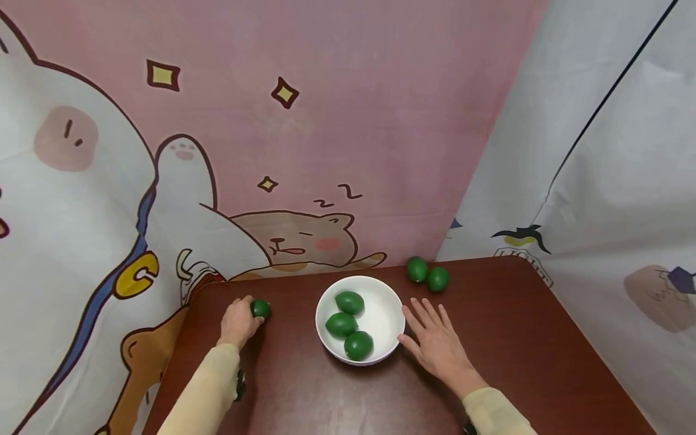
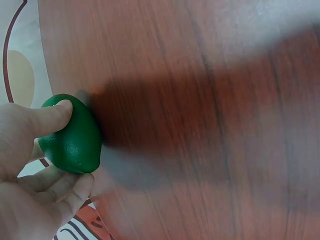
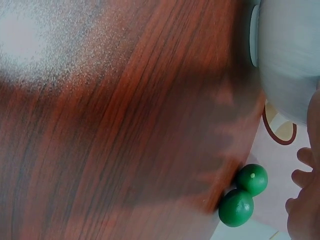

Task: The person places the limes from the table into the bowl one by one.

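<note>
Toward the table's left side my left hand (image 1: 238,322) grips a green lime (image 1: 261,309). In the left wrist view the thumb lies on one side of that lime (image 2: 75,137) and the curled fingers on the other. A white bowl (image 1: 388,308) stands mid-table with three green limes (image 1: 341,325) inside, grouped at its left. My right hand (image 1: 435,344) is beside the bowl's right rim, fingers spread and holding nothing; whether it touches the rim I cannot tell. In the right wrist view the bowl's outer wall (image 3: 290,55) shows next to part of that hand (image 3: 305,200).
Two more limes (image 1: 427,275) sit side by side at the table's back edge, right of the bowl. The dark red-brown wooden table (image 1: 293,393) meets a cartoon-printed cloth (image 1: 380,151) behind it. Pale cloth (image 1: 614,181) hangs along the right.
</note>
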Demonstrator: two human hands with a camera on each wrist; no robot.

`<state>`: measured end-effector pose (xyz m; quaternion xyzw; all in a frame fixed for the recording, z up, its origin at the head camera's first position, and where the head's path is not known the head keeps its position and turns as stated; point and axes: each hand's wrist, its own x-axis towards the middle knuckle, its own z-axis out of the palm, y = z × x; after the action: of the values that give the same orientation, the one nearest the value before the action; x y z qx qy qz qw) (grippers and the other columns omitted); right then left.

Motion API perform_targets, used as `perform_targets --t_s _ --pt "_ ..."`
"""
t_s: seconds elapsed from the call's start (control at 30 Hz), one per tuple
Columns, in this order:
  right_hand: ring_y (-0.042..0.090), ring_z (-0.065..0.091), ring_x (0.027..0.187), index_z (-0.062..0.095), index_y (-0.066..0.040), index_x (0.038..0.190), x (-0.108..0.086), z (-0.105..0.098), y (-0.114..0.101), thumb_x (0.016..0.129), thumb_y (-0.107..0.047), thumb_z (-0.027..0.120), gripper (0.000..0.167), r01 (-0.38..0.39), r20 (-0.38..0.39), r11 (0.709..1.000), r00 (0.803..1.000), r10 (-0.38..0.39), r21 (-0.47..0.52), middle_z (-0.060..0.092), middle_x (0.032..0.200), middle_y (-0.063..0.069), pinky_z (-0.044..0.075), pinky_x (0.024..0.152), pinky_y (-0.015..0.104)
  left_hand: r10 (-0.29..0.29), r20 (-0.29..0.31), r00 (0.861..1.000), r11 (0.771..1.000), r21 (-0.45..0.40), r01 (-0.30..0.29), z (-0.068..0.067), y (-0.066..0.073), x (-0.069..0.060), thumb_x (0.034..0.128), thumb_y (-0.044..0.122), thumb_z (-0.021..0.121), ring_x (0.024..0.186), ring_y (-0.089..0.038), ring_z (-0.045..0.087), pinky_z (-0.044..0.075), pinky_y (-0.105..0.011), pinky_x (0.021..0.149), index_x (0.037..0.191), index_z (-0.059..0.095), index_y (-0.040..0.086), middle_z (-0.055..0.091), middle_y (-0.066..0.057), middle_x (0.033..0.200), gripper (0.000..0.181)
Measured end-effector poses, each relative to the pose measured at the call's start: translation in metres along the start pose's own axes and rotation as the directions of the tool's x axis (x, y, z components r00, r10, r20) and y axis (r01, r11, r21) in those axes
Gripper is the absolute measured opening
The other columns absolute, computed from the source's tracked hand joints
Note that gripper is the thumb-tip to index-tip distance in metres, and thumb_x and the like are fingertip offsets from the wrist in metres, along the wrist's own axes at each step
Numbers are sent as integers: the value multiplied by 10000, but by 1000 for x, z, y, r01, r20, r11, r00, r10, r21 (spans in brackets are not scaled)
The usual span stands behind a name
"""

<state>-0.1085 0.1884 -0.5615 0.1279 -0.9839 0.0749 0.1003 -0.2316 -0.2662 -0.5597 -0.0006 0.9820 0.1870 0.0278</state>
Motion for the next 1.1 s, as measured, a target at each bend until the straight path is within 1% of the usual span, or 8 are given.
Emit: perform_targets --t_s 0.23,0.37,0.47,0.67,0.93,1.1 --pt "383 312 1525 473 -152 1565 0 -1 0 1003 -525 601 686 -18 30 1000 999 17 9 405 1625 144 197 1230 607 20 -30 999 1000 1 -20 3 8 -9 836 155 846 951 -417 632 541 -612 865 1290 624 -49 631 -271 1074 545" --pt "381 312 1526 477 -153 1563 0 -1 1 999 -534 603 692 -20 27 1000 999 20 10 413 1620 144 201 1228 611 31 -44 999 1000 -6 -31 5 11 -14 826 151 851 947 -417 632 544 -607 855 1275 637 -43 635 -262 1063 534" --pt "382 313 1525 478 -150 1561 0 0 1 997 -539 601 696 -19 27 1000 999 19 2 418 1616 145 211 1224 614 30 -56 998 1000 -8 -31 8 12 -16 818 151 857 955 -418 634 545 -602 858 1263 652 -28 639 -254 1064 522" --pt "380 301 1531 481 -142 1558 1 1 0 1005 -522 598 682 -30 32 999 999 30 22 408 1624 143 173 1237 609 39 -64 997 999 -8 -39 13 14 -22 816 158 866 942 -400 642 555 -599 840 1260 658 -13 640 -234 1055 519" --pt "377 286 1538 487 -136 1554 1 3 0 1016 -493 593 655 -39 34 998 999 37 44 404 1627 141 134 1244 605 65 -69 996 998 -9 -66 12 20 -33 813 138 866 956 -399 638 557 -588 819 1259 657 -20 635 -230 1063 518" --pt "378 284 1539 493 -130 1549 1 3 -1 1020 -479 592 642 -41 32 998 999 39 56 402 1627 143 120 1246 602 69 -88 994 997 -19 -71 13 21 -41 797 134 877 964 -403 639 557 -580 820 1248 672 -11 642 -223 1055 516"
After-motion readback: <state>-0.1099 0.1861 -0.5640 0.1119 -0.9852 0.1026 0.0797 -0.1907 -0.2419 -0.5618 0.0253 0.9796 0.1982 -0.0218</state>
